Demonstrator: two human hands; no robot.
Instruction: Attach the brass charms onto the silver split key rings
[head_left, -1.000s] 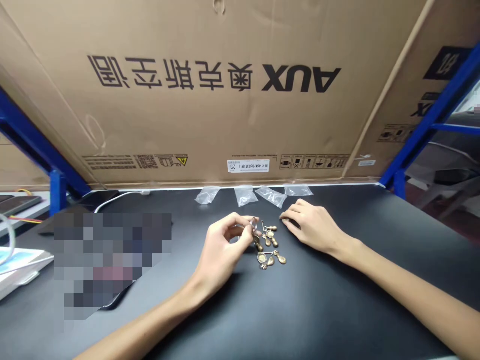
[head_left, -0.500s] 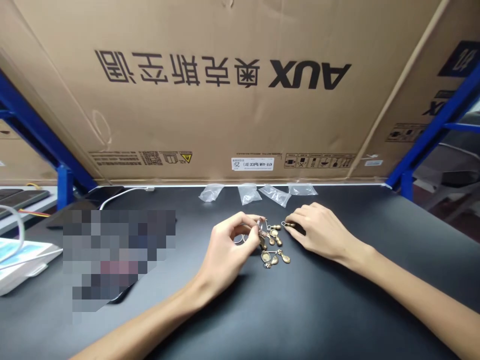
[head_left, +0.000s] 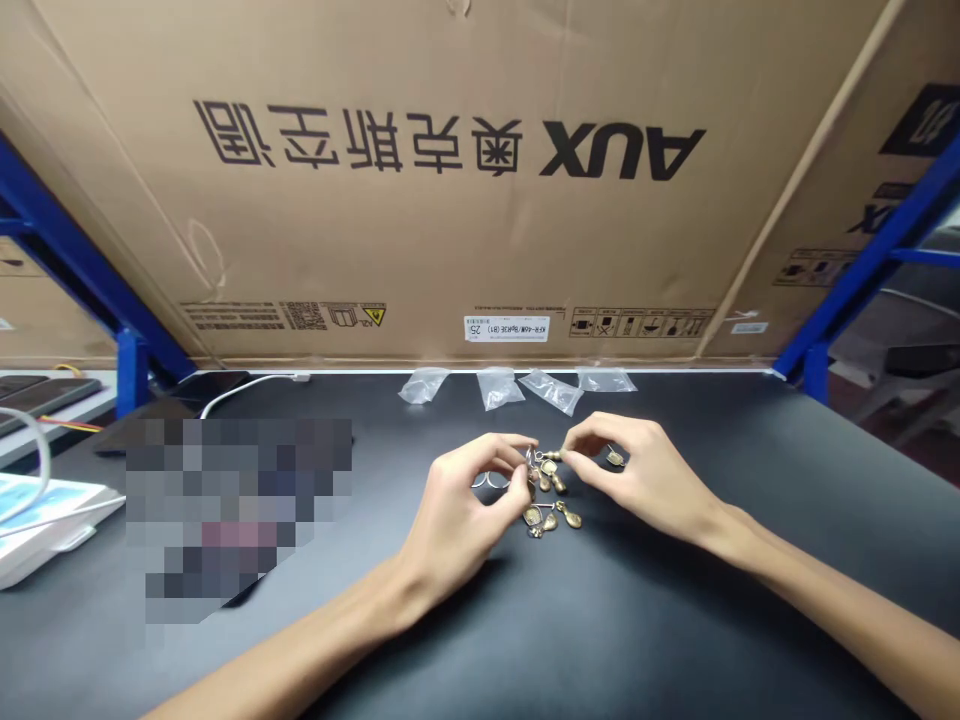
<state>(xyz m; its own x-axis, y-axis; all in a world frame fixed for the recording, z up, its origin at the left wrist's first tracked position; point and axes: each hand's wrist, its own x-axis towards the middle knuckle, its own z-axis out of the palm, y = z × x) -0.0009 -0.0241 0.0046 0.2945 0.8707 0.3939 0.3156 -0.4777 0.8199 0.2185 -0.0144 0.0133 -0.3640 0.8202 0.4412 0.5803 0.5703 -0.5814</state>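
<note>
Several small brass charms [head_left: 551, 516] lie on a black table [head_left: 600, 620] between my hands. My left hand [head_left: 465, 500] is closed in a pinch on a silver key ring [head_left: 529, 462] with charms hanging from it. My right hand [head_left: 637, 475] pinches a brass charm [head_left: 553, 457] right beside that ring, fingertips nearly touching the left hand's. Another brass piece [head_left: 615, 458] shows under the right hand's fingers. Loose silver rings [head_left: 487, 481] lie by the left thumb.
Several small clear plastic bags [head_left: 517, 385] lie at the table's far edge, before a big cardboard box [head_left: 450, 180]. Blue rack posts [head_left: 131, 375] stand left and right. A white cable [head_left: 240, 388] and a blurred patch [head_left: 236, 520] are at the left.
My right hand picked a charm off the table and moved it left to the ring in my left hand. The left hand stayed nearly still.
</note>
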